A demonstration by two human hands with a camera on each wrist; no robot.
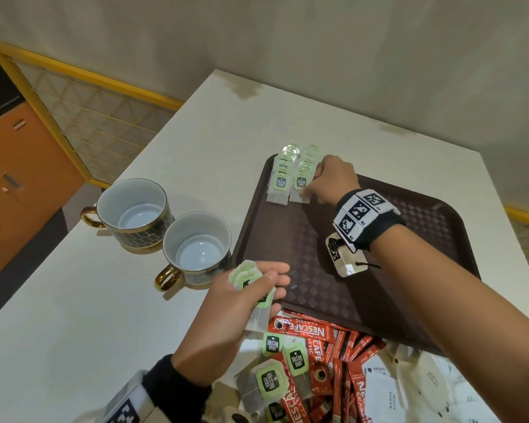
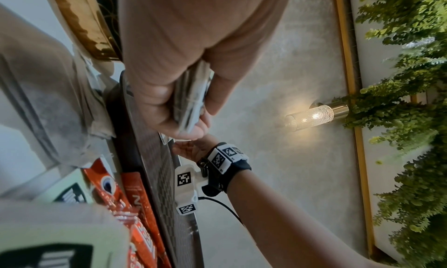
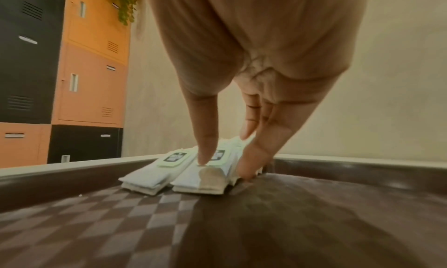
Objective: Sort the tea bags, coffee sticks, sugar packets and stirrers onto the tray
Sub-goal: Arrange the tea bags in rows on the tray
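Two overlapping rows of paper tea bags (image 1: 290, 178) with pale green tags lie in the far left corner of the brown tray (image 1: 409, 239), whose floor is embossed in a checkered diamond pattern. The right hand (image 1: 333, 181) presses the right row with straight fingers (image 3: 205, 147), grip apart. The left hand (image 1: 248, 296) holds a fanned stack of tea bags (image 1: 251, 285), grip clamped on it, at the tray's near left edge. Glossy red coffee sticks (image 1: 333, 361), loose tea bags and white sugar packets (image 1: 409, 389) are heaped on the white surface (image 1: 74, 300) beside two ceramic cups (image 1: 165, 227).
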